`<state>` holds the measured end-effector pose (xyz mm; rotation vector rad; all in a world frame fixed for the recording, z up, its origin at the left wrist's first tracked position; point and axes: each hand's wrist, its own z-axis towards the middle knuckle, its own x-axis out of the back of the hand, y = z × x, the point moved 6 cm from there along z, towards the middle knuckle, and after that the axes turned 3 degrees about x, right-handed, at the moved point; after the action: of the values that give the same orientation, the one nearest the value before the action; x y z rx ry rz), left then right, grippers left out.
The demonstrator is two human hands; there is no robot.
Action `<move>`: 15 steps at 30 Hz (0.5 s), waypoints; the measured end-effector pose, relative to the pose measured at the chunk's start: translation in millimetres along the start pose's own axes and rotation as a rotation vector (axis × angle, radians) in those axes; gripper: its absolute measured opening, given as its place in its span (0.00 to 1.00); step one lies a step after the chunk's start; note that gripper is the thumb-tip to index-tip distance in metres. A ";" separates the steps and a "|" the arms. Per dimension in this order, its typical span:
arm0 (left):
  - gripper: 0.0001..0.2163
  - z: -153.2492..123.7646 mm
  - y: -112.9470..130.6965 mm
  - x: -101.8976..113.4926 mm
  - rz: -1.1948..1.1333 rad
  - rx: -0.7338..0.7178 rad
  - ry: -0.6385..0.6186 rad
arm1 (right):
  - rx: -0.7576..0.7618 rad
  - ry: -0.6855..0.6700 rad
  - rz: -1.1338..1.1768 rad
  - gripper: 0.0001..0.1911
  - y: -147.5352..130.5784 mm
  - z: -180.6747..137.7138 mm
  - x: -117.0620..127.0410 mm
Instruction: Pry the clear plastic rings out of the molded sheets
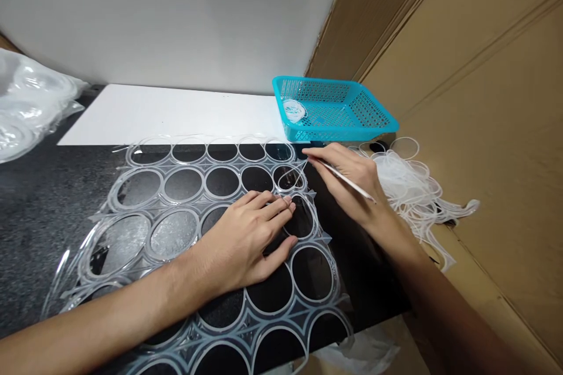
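L hand (pixel 259 228) lies palm-down nr centre of view, fingers spread & loose, gripping nothing; they press or rest on the clear ring sheet (pixel 203 202), w/ fingertips toward 2 o'clock, by the rings at its R edge. R hand (pixel 347 179), at approx 2 o'clock, has its fingers closed on a thin white stick (pixel 345 177), which slants back over the hand toward 4 o'clock. A thin loop (pixel 301 173) runs up from the sheet to the R fingertips; can't tell if it's pinched or only hooked there.

Ring sheet = main item: flat on the dark surface (pixel 26 217), filling most of the area from 6 round to 11 o'clock, rows of round openings w/ pale rims. Teal basket (pixel 343 132) at 1 o'clock holds a small bunch of white rings (pixel 294 110) at its L end. Loose heap of clear strips (pixel 398 179) beyond R hand, approx 3 o'clock. White board (pixel 176 117) at 11, plastic bag (pixel 35 99) at 10.

Step in hand, my read: prob. lifting a thin ring off the sheet's R edge, stick kept in the same hand. Next move calls for steady L pressure so the sheet doesn't ride up, plus a gentle R pull, b/c the loop looks thin & prob. stretches or snags.
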<state>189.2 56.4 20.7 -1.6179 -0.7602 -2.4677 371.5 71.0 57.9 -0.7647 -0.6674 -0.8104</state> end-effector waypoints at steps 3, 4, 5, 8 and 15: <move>0.20 0.2 0.0 -0.5 0.002 -0.005 0.000 | 0.006 -0.061 0.034 0.12 0.0 7.1 0.9; 0.19 0.1 -0.2 -0.7 0.004 -0.006 -0.001 | -0.020 -0.113 0.074 0.11 -0.3 7.8 -0.8; 0.19 -0.1 -0.2 -0.8 0.005 -0.008 -0.001 | -0.060 -0.171 0.118 0.10 -0.3 7.1 -2.9; 0.19 -0.8 -0.1 -1.0 0.001 -0.016 -0.012 | -0.214 -0.297 0.231 0.08 2.9 -0.7 -5.3; 0.18 -1.1 0.6 1.7 0.007 -0.017 -0.012 | -0.322 -0.260 0.305 0.07 9.6 -8.9 14.5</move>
<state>187.8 55.7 22.1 -1.6398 -0.7362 -2.4682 388.9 62.7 60.8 -1.2469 -0.6367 -0.5475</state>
